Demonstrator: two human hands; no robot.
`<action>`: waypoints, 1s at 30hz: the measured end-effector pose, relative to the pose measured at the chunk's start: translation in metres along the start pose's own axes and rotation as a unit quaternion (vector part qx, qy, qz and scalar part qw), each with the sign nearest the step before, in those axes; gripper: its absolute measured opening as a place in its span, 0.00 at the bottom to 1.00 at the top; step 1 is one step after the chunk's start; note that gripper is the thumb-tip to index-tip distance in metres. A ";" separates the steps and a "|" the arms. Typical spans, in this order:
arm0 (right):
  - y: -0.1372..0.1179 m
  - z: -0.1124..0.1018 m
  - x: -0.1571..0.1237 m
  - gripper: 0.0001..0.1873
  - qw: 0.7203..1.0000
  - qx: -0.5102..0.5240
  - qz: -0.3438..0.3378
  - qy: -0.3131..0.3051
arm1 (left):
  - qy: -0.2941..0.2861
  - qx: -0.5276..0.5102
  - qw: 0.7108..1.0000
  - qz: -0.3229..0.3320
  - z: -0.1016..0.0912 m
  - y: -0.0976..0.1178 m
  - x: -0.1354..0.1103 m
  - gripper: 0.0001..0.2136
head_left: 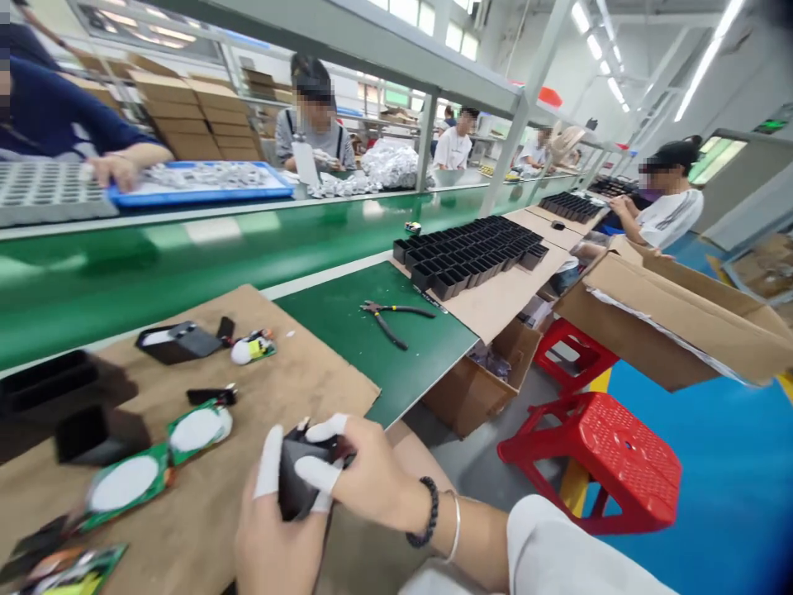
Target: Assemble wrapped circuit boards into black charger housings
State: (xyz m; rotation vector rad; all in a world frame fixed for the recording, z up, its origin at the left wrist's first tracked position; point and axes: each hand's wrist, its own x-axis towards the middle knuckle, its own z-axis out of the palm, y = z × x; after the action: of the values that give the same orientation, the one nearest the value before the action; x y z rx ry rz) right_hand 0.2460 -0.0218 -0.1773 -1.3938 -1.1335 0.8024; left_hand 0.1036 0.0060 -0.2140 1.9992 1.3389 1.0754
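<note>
Between my hands is a small black plastic housing [296, 475], held above the front edge of the cardboard-covered bench. My left hand [278, 529] wraps round it from below and the left, white finger cots on its fingertips. From the right, my right hand [365, 471] pinches at its upper opening, also wearing white finger cots. What the right fingers grip there is partly hidden. Left of my hands lie green circuit boards with white round pads [124, 486]. Behind them are a small black part [211, 395], another black housing [186, 340] and a board with yellow parts [253, 347].
Open pliers [390, 318] lie on the green mat. Rows of black housings [471, 252] stand on cardboard farther right. A red stool [619, 454] and open cartons [681, 306] are at the right. Co-workers sit across the green conveyor [235, 244] and farther along the bench.
</note>
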 end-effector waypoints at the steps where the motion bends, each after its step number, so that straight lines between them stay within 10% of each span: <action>1: -0.003 -0.002 -0.002 0.25 0.996 0.076 0.050 -0.002 | 0.013 0.010 1.000 -0.021 0.001 0.009 -0.001 0.37; 12: -0.030 -0.032 -0.002 0.22 0.913 0.288 0.237 -0.163 | 0.081 -0.098 0.992 0.024 -0.024 0.052 -0.008 0.34; 23: -0.014 -0.018 -0.021 0.07 0.738 0.466 0.419 -0.250 | 0.138 -0.132 0.981 -0.022 -0.047 0.084 0.004 0.29; 27: -0.019 -0.018 -0.024 0.07 0.741 0.458 0.416 -0.263 | 0.139 -0.165 0.974 -0.064 -0.049 0.085 0.005 0.30; 30: -0.022 -0.018 -0.023 0.11 0.818 0.413 0.343 -0.206 | 0.104 -0.223 0.963 -0.113 -0.057 0.080 0.008 0.33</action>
State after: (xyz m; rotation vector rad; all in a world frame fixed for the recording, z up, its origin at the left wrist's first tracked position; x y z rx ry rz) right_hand 0.2513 -0.0511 -0.1556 -0.8487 -0.4002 1.9197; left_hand 0.0996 -0.0192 -0.1190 1.4033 1.2530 1.3626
